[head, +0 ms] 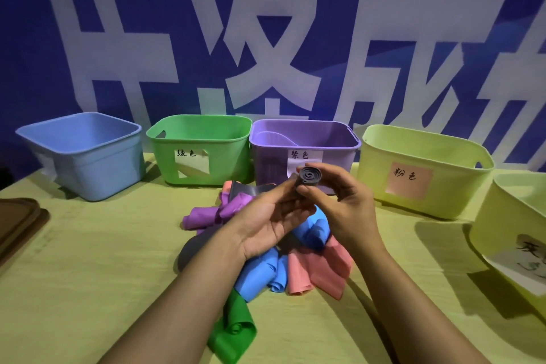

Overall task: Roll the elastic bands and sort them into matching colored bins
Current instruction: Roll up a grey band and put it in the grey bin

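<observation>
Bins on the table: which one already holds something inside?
The purple bin, third from the left: a pale scoop-shaped thing shows inside it. No contents show in the others.

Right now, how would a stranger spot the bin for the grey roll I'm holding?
Follow the row of bins under the blue banner rightward past the purple bin and the pink-labelled bin. The grey bin sits nearest, at the table's right edge, cut off by the frame, its label tilted.

Both forearms reach forward, left hand (274,216) and right hand (345,201) meeting, fingertips pinched together
</observation>
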